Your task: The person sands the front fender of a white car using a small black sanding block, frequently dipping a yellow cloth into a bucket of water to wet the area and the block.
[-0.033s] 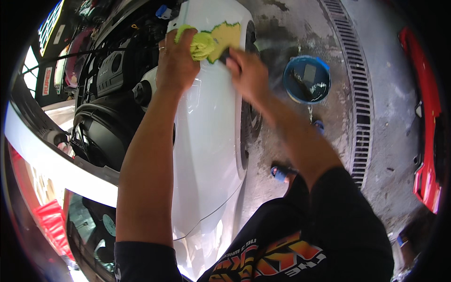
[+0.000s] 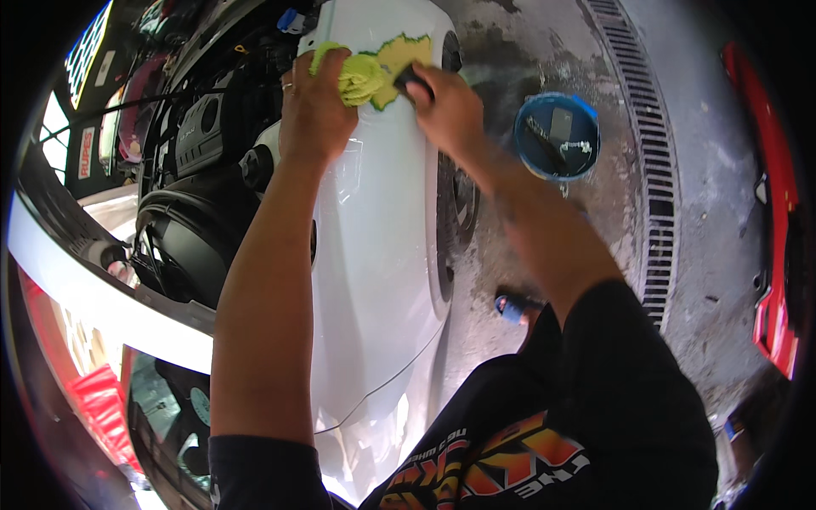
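A white car fender (image 2: 374, 229) runs lengthwise in front of me. Near its far end is a dull yellow patch (image 2: 399, 53) with a ragged green edge, which looks like sanded body filler. My left hand (image 2: 319, 106) is closed round a bunched yellow-green cloth (image 2: 360, 79), resting on the fender at the patch's left side. In my right hand (image 2: 450, 106) is a small dark block (image 2: 412, 79), gripped between fingers and thumb and held against the patch. Its underside is hidden, and the hand is slightly blurred.
To the left lies the open engine bay (image 2: 200, 127). A blue bucket (image 2: 557, 153) of water stands on the wet floor at right, beside a drain grate (image 2: 654, 204). Farther right is a red car panel (image 2: 772, 280). A blue item (image 2: 291, 20) sits by the fender's far left edge.
My right hand and the dark block have shifted slightly up over the patch. The left hand stays on the cloth, and the whole view has moved a little.
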A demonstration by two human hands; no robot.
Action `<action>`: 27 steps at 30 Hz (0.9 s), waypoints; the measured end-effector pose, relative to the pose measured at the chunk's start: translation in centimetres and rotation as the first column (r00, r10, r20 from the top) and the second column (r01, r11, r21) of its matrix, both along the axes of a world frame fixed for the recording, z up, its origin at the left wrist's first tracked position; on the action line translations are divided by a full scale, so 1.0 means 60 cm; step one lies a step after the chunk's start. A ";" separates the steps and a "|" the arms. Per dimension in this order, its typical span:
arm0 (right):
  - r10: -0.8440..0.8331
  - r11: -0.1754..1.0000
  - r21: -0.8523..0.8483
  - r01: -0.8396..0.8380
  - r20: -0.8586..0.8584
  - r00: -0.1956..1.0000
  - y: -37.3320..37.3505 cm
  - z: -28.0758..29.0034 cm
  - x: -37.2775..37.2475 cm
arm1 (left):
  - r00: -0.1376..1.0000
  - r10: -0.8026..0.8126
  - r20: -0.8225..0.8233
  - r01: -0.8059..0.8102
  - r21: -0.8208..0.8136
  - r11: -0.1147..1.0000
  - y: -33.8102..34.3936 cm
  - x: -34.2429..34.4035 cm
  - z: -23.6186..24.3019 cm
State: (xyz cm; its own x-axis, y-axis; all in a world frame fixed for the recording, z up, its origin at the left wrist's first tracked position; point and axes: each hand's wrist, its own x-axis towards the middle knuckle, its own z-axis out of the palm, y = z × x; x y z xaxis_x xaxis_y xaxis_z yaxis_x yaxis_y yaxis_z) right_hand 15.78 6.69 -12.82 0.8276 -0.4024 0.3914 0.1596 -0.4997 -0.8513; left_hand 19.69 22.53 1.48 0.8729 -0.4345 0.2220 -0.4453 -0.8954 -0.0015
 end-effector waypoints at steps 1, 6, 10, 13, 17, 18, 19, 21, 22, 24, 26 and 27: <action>-0.021 0.999 0.032 0.021 0.000 1.000 0.010 -0.007 -0.013 | 1.000 0.001 -0.017 -0.001 0.010 1.000 -0.004 -0.004 -0.004; 0.289 0.952 -0.117 -0.282 0.043 0.956 0.112 0.015 -0.246 | 1.000 0.007 0.030 -0.007 -0.004 1.000 0.017 -0.007 -0.003; 0.225 0.969 -0.126 -0.211 0.110 0.968 0.051 0.014 -0.109 | 0.999 -0.033 0.029 0.034 -0.032 0.999 0.014 0.000 0.002; -0.016 0.998 -0.067 0.014 -0.042 0.999 0.005 0.017 0.009 | 1.000 -0.028 -0.013 0.027 -0.030 0.999 -0.004 -0.003 -0.001; 0.152 0.988 -0.020 -0.151 0.046 0.987 0.095 0.019 -0.161 | 1.000 -0.008 0.009 0.009 -0.034 0.999 0.020 -0.008 -0.002; 0.215 0.976 -0.076 -0.206 0.129 0.968 0.111 0.015 -0.220 | 0.998 -0.051 0.029 0.052 -0.038 0.998 0.021 -0.002 -0.006; 0.249 0.965 -0.128 -0.228 0.181 0.951 0.104 0.011 -0.217 | 0.998 -0.045 0.032 0.046 -0.042 0.998 0.025 -0.004 -0.006; 0.310 0.941 -0.228 -0.252 0.275 0.910 0.081 -0.004 -0.184 | 0.998 -0.044 0.034 0.046 -0.047 0.998 0.026 -0.003 -0.004; 0.223 0.970 -0.126 -0.206 0.147 0.964 0.070 -0.007 -0.140 | 0.998 -0.048 0.038 0.049 -0.045 0.998 0.027 -0.004 -0.001; 0.033 0.998 -0.048 -0.034 -0.014 0.999 0.015 -0.008 -0.007 | 0.998 -0.053 0.032 0.054 -0.042 0.998 0.004 -0.003 -0.003; -0.063 0.997 -0.038 0.060 -0.077 0.995 0.009 0.014 0.024 | 0.999 -0.044 0.013 0.045 -0.052 0.998 0.004 0.001 -0.004; -0.063 0.998 -0.006 0.063 -0.132 0.989 0.036 0.013 -0.010 | 0.999 -0.049 0.018 0.050 -0.043 0.998 0.009 -0.001 -0.007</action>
State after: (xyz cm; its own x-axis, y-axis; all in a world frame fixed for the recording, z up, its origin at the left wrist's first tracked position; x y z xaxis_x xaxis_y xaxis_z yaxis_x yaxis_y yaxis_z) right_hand 15.19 8.87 -12.04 0.8454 -0.4544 0.2809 0.0138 -0.5071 -0.8618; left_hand 19.61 23.06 1.06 0.8464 -0.4667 0.2564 -0.4893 -0.8716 0.0288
